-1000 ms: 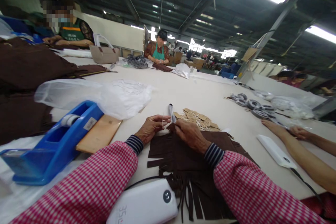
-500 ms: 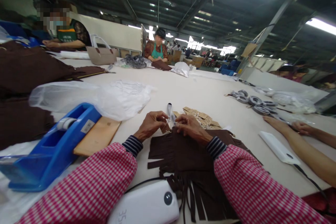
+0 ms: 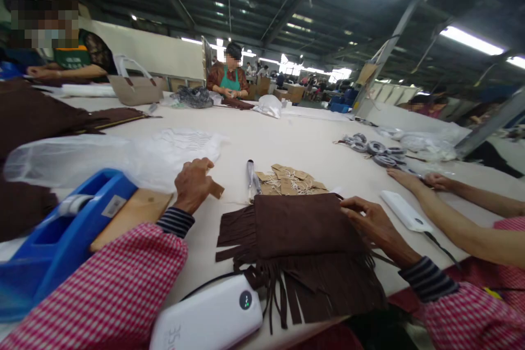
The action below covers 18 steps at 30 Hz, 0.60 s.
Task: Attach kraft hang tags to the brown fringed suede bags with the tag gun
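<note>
A dark brown fringed bag [image 3: 303, 224] lies flat on the white table [image 3: 270, 142], its long fringe hanging toward me. My left hand [image 3: 194, 181], left of the bag, holds a small brown card tag [image 3: 216, 190] at its fingers. At the bag's upper right corner, my right hand [image 3: 371, 221] has thumb and fingers closed around the edge. Beyond the bag are a pile of tan tags with white strings [image 3: 291, 179] and a pen-like tool with a black tip [image 3: 251, 179].
A blue tape dispenser [image 3: 61, 235] and tan case [image 3: 131, 216] stand left; a white power bank [image 3: 209, 314] is in front. At right are another person's arms [image 3: 447, 210], a white device [image 3: 404, 210] and grey rolls [image 3: 375, 149]. Plastic wrap [image 3: 110, 156] lies at left.
Both hands have moved apart from the bag's top left corner, the left hand away leftward with the tag, the right to the bag's right corner. The view has shifted rightward.
</note>
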Available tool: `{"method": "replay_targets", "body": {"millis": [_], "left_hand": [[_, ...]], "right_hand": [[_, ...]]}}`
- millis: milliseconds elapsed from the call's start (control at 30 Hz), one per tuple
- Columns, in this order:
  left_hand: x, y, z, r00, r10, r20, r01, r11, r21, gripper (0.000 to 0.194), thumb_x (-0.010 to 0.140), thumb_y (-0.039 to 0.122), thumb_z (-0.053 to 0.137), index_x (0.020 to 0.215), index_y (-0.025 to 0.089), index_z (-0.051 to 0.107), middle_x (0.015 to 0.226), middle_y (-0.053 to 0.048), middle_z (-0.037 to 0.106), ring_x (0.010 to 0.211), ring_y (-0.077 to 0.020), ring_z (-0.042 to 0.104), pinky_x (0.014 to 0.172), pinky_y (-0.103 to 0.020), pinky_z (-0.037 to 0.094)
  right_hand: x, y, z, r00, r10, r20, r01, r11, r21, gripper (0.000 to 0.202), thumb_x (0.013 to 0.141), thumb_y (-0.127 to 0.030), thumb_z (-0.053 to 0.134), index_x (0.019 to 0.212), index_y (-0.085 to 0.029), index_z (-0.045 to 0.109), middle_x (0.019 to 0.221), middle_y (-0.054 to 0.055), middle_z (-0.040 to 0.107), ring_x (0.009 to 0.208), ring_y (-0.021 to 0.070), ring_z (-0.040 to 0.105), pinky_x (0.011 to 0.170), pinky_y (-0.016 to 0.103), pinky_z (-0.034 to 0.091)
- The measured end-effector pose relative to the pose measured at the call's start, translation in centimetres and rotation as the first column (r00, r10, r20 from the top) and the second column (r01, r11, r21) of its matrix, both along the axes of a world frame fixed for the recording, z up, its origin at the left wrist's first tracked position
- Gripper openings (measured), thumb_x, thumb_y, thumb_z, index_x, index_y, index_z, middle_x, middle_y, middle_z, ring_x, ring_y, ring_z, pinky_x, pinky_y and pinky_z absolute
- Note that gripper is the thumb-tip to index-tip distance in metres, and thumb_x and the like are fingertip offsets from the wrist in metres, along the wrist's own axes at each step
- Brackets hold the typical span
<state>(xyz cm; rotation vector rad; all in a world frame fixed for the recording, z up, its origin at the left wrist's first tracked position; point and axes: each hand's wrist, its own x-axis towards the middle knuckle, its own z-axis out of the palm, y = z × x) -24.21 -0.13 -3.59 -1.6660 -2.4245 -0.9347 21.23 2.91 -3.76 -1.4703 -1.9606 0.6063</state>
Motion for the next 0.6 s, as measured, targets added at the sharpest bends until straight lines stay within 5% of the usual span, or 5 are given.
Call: {"method": "replay_targets", "body": {"millis": [100,233,400,600], "left_hand": [[3.0,-0.4,0.5,0.965,-0.245,-0.097,0.232,0.964,-0.128,0.022,0.087,0.033,0.053,0.094,0.022,0.071,0.099,-0.007,0.073,0.099,-0.0278,0.063,0.074,-0.033,0.041],[5.8,-0.5,-1.0,0.866,-0.49,0.095,0.491,0.8,-0.346,0.047,0.092,0.058,0.045,0.078,0.021,0.071,0.084,-0.007,0.072,0.082,-0.0266,0.064,0.067,-0.032,0.037],[7.1,-0.6,-2.8,0.764,-0.487,0.424,0.622,0.732,-0.279,0.043,0.082,0.06,0.06,0.081,0.017,0.069,0.081,-0.006,0.069,0.08,-0.0248,0.061,0.068,-0.031,0.039],[8.0,-1.0,-2.4,0.456,-0.335,0.825,0.654,0.755,-0.055,0.038,0.071,0.044,0.074,0.095,0.019,0.059,0.089,0.0,0.063,0.082,-0.0176,0.057,0.069,-0.027,0.043]], "right_hand": [[2.9,-0.9,-0.7,0.994,-0.083,0.077,0.086,0.996,-0.035,0.035,0.084,-0.051,0.059,0.097,-0.021,0.071,0.098,0.009,0.073,0.087,0.0266,0.066,0.072,0.037,0.052],[3.9,-1.7,-1.9,0.99,-0.085,0.114,0.1,0.986,-0.132,0.039,0.084,-0.056,0.058,0.094,-0.02,0.069,0.088,0.006,0.071,0.078,0.0228,0.063,0.063,0.031,0.047],[3.0,-1.1,-2.9,0.998,0.008,0.067,0.008,0.972,-0.237,0.045,0.083,-0.061,0.063,0.084,-0.017,0.069,0.077,0.004,0.066,0.071,0.0197,0.058,0.058,0.029,0.041],[2.7,-0.9,-3.0,0.979,0.094,-0.181,-0.159,0.907,-0.391,0.039,0.074,-0.054,0.073,0.084,-0.016,0.071,0.082,0.007,0.071,0.077,0.0252,0.066,0.065,0.033,0.052]]}}
